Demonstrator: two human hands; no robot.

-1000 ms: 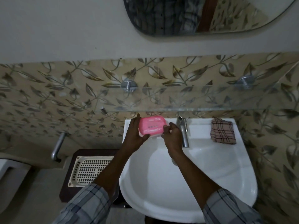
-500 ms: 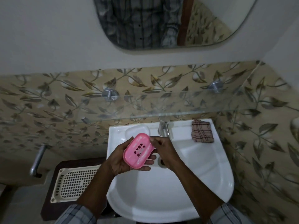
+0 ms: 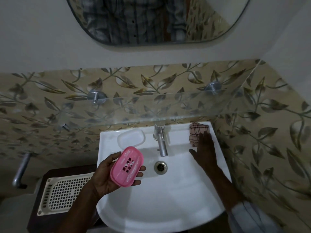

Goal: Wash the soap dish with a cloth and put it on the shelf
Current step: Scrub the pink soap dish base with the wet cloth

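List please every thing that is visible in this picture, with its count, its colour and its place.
soap dish: 1, pink, in the left hand, over the basin's left side
clear tray: 1, translucent white, on the basin's back ledge, left of the tap
tap: 1, silver, middle of the back ledge
cloth: 1, checked brown and cream, back right corner of the basin
basin: 1, white, centre
drain: 1, metal, in the basin below the tap
glass shelf: 1, clear, on the wall above the basin
mirror: 1, top
basket: 1, cream, left of the basin
left hand: holds the soap dish
right hand: open, at the cloth
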